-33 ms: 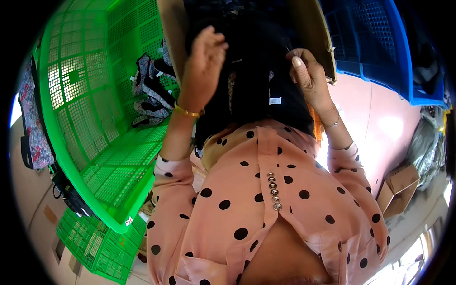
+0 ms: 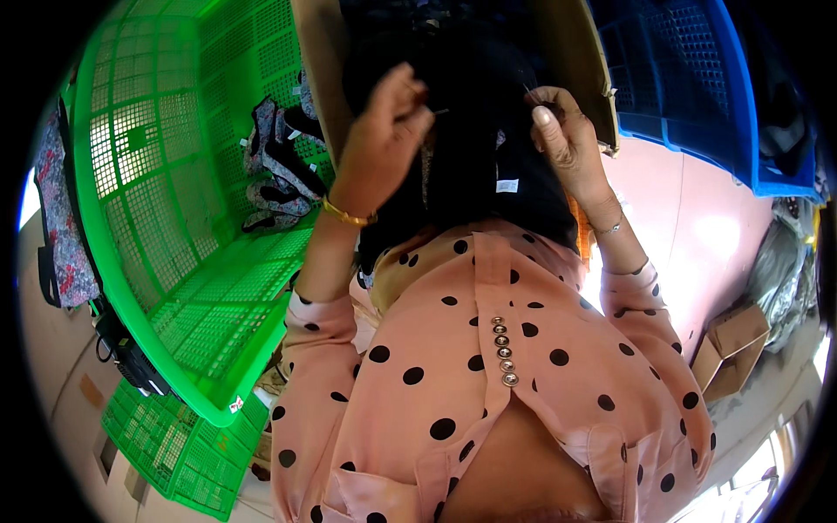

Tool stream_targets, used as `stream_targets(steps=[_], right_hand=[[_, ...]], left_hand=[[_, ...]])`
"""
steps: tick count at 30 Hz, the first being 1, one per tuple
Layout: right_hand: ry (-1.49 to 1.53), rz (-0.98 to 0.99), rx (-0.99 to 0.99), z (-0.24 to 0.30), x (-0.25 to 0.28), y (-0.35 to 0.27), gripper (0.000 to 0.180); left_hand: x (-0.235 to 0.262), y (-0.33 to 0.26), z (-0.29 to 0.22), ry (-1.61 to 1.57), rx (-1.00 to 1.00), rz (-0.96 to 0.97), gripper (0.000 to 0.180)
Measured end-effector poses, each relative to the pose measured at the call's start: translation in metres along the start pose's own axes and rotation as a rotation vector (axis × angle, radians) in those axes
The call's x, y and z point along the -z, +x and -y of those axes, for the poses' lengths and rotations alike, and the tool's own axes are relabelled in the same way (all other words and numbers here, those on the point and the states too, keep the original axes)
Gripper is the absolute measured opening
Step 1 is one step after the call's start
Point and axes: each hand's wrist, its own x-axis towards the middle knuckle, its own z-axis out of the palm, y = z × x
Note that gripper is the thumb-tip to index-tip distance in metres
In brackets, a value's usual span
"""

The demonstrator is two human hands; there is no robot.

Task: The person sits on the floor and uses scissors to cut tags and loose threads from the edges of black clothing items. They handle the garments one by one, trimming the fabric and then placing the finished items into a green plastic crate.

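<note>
Black cloth [image 2: 466,187] lies across my lap, with a white label [image 2: 506,186] on its right part. Over its left side is my left hand [image 2: 391,122], fingers curled and thumb drawn in; a thin pale sliver shows by the fingertips, too small to name. My right hand [image 2: 562,131] is closed at the cloth's right edge. A fine pointed metal tip sticks up from between its thumb and forefinger. The rest of that tool is hidden by the fingers.
A green plastic crate [image 2: 166,200] at left holds several floral fabric pieces [image 2: 283,166] with black trim. A cardboard box [image 2: 597,52] stands ahead, a blue crate [image 2: 689,87] far right. At lower right sits a small carton [image 2: 735,349], and another green crate [image 2: 174,453] at lower left.
My left hand has tilted right and slightly down, and its fingers have gone from raised and loosely spread to curled. My right hand has stayed in place.
</note>
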Motion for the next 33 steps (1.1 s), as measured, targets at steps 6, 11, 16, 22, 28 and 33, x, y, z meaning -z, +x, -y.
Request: stream_targets(steps=[6, 11, 16, 22, 28, 33], right_hand=[[-0.165, 0.026, 0.152, -0.001, -0.022, 0.012, 0.040], [-0.188, 0.055, 0.107, 0.026, -0.009, -0.009, 0.050], [-0.423, 0.276, 0.295, 0.058, 0.000, -0.056, 0.072], [-0.498, 0.126, 0.397, 0.051, -0.005, -0.070, 0.052], [-0.303, 0.170, 0.254, 0.045, 0.014, -0.071, 0.029], [-0.243, 0.380, 0.126, 0.023, 0.035, -0.082, 0.027]], left_hand=[[-0.006, -0.022, -0.022, 0.142, 0.218, 0.161, 0.047], [0.002, -0.024, -0.038, -0.357, 0.204, -0.270, 0.037], [0.006, -0.026, -0.060, -0.743, 0.309, -0.368, 0.030], [0.001, -0.031, -0.065, -0.984, 0.395, -0.262, 0.019], [0.008, -0.052, -0.079, -0.191, 0.598, 0.053, 0.029], [0.007, -0.071, -0.092, 0.309, 0.099, -0.001, 0.029]])
